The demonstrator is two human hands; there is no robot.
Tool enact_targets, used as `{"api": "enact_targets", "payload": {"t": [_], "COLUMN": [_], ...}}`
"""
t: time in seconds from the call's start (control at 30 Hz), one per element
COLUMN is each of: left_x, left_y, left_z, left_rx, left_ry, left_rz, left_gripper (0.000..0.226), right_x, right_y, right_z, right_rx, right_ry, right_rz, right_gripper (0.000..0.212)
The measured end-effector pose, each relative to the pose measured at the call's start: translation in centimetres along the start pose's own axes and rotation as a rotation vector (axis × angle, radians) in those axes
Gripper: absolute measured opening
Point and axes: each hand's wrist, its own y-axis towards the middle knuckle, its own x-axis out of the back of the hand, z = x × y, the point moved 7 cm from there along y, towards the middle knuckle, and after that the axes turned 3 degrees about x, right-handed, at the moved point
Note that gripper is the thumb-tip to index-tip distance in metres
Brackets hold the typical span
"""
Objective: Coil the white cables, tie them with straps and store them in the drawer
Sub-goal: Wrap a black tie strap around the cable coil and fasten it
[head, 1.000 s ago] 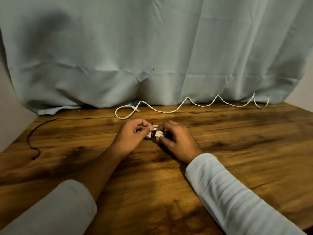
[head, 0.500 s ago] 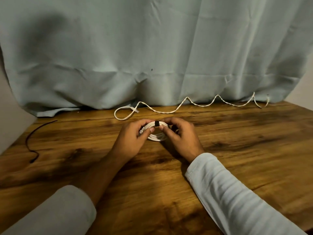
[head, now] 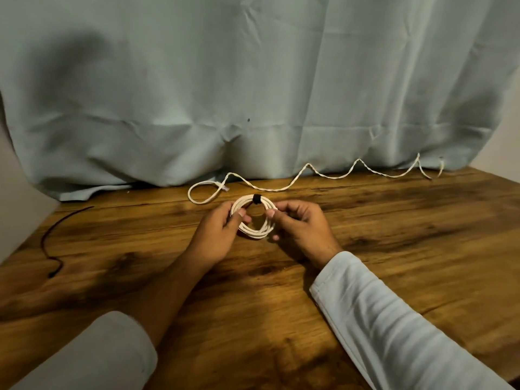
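Coil (head: 254, 235) sides hidden under pinching left hand (head: 216, 238), right hand (head: 301, 229); strap (head: 256, 199) visible atop.

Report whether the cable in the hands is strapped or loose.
Strapped. The coiled cable forms a ring with a black strap wrapped around its far side; left hand and right hand pinch its sides.

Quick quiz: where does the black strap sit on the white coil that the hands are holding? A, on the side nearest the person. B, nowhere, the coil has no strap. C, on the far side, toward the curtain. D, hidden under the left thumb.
C: the black strap wraps the white coil at its far edge, toward the curtain, while the left hand and right hand pinch the coil's sides.
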Motion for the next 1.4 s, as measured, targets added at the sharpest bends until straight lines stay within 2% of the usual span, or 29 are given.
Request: {"api": "enact_targets", "payload": {"t": [0.33, 0.43, 0.67, 0.83, 0.97, 1.03, 1.2, 1.4], "left_x": [-1.3, -1.7, -1.8, -0.8, 0.9, 1.3, 1.5, -0.1], "left_y": [0.2, 0.0, -0.4, -0.9, -0.7, -0.8, -1.5, -3.5], "left_z": [1.2, 1.1, 0.5, -0.5, -0.9, -0.8, 0.4, -1.0], "left_rx": [0.291, 0.325, 0.298, 0.03, -0.076, -0.095, 0.066, 0.203], "left_ry": [-0.734, -0.822, -0.773, -0.112, 0.023, 0.037, -0.1, -0.273], "left_rz": [0.151, 0.167, 0.197, 0.106, -0.064, -0.089, -0.105, -0.048], "left_gripper": [0.016, 0.015, 0.031, 0.025, 0.03, 0.028, 0.02, 0.014], "right_x": [-1.1, -1.0, 0.7, 1.6, 1.4, 1.5, 1.6, 3.5], "right_y": [-0.1, -0.2, 0.0, -0.8, -2.0, -2.6, -4.0, -6.1], "right_z": [-1.0, -1.3, -1.8, -1.2, -0.3, -0.1, -0.1, 1.0], "right_rx": [-0.1, -0.121, -0.085, -0.016, 0.003, -0.004, -0.056, -0.077], "right_ry": [0.244, 0.253, 0.221, 0.116, -0.005, -0.04, -0.111, -0.06], "right_rz": [0.091, 0.06, -0.186, -0.251, -0.202, -0.206, -0.213, -0.29], "right_gripper": [0.028, 0.023, 0.02, 0.014, 0.02, 0.019, 0.014, 0.002]}}
